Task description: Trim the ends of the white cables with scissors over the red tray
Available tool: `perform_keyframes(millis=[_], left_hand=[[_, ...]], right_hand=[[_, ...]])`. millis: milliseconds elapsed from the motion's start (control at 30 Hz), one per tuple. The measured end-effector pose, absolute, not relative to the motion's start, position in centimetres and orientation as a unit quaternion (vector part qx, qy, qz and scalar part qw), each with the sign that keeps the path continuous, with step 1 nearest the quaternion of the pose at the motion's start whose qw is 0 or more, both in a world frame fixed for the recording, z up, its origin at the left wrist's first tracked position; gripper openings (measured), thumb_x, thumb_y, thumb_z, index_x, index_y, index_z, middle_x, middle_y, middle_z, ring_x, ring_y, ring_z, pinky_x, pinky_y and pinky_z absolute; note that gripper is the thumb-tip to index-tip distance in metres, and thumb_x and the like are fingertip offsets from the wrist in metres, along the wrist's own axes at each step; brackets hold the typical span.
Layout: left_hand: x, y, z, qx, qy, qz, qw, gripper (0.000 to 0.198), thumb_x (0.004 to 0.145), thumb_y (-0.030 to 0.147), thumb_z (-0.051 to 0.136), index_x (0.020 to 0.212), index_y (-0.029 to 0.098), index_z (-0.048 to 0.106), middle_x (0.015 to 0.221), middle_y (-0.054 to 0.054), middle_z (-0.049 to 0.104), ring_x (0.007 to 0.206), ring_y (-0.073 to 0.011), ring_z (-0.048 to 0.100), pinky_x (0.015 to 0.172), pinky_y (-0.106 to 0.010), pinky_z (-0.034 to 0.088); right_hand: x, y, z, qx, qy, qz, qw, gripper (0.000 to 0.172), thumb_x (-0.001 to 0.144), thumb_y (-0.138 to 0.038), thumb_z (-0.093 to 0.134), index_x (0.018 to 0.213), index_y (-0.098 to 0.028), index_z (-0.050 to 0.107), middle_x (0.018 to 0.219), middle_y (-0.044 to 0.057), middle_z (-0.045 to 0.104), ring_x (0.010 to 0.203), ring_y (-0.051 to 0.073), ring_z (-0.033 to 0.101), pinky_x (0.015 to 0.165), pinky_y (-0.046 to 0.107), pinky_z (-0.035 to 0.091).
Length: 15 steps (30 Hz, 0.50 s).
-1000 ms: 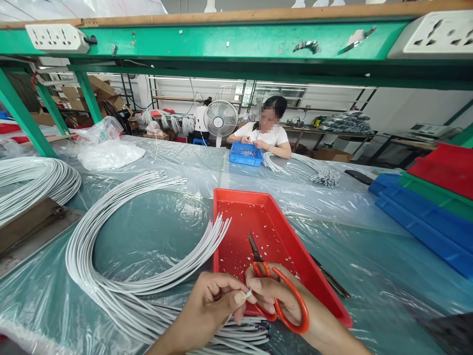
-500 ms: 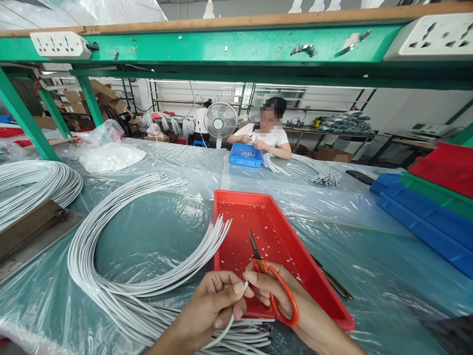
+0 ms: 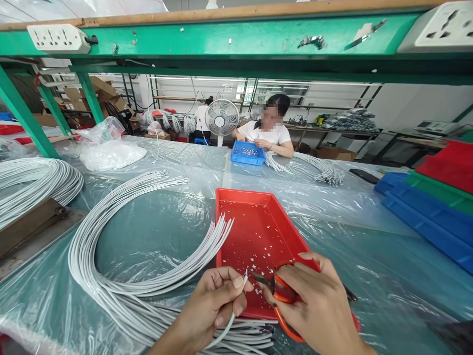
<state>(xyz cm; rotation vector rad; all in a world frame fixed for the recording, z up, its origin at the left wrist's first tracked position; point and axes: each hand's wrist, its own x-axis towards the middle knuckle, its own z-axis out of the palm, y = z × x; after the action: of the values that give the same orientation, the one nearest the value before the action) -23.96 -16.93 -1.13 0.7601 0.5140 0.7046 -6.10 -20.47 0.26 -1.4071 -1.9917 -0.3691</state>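
My left hand pinches one white cable near its end, tip held up over the near edge of the red tray. My right hand grips orange-handled scissors, blades pointing left and almost touching the cable tip. Small white cut bits lie scattered in the tray. A big curved bundle of white cables lies on the plastic-covered table to my left, its ends resting on the tray's left rim.
Another white cable bundle and a metal plate lie far left. Stacked blue, green and red trays are on the right. Across the table a person works over a blue tray, with a fan behind.
My right hand has turned over and swung the scissors from pointing away down to pointing left at the cable tip. The left hand keeps its pinch on the cable.
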Motion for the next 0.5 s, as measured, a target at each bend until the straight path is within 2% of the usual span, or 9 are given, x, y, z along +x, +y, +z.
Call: perform_keyframes(millis=[267,500], left_hand=[[-23.9,-17.0,-0.93,0.373,0.269,0.32,0.828,0.022,0.075,0.031,0.063,0.071,0.009,0.06,0.044,0.004,0.05,0.027,0.0021,0.016,0.031,-0.017,0.005],[-23.87,-16.91,-1.1,0.371,0.257,0.323,0.832,0.02,0.078,0.028,0.059,0.073,0.009,0.06,0.044,0.005,0.049,0.027,0.0021,0.016,0.031,-0.017,0.006]], right_hand=[[-6.51,-20.4,-0.04,-0.528,-0.768,-0.151,0.33,0.021,0.073,-0.018,0.049,0.052,-0.018,0.047,0.044,-0.005,0.049,0.044,0.01,0.039,0.077,0.034,0.031],[-6.29,-20.65,-0.14,-0.529,-0.772,-0.167,0.311,0.022,0.075,-0.019,0.048,0.053,-0.019,0.046,0.045,-0.004,0.048,0.045,0.011,0.04,0.077,0.035,0.031]])
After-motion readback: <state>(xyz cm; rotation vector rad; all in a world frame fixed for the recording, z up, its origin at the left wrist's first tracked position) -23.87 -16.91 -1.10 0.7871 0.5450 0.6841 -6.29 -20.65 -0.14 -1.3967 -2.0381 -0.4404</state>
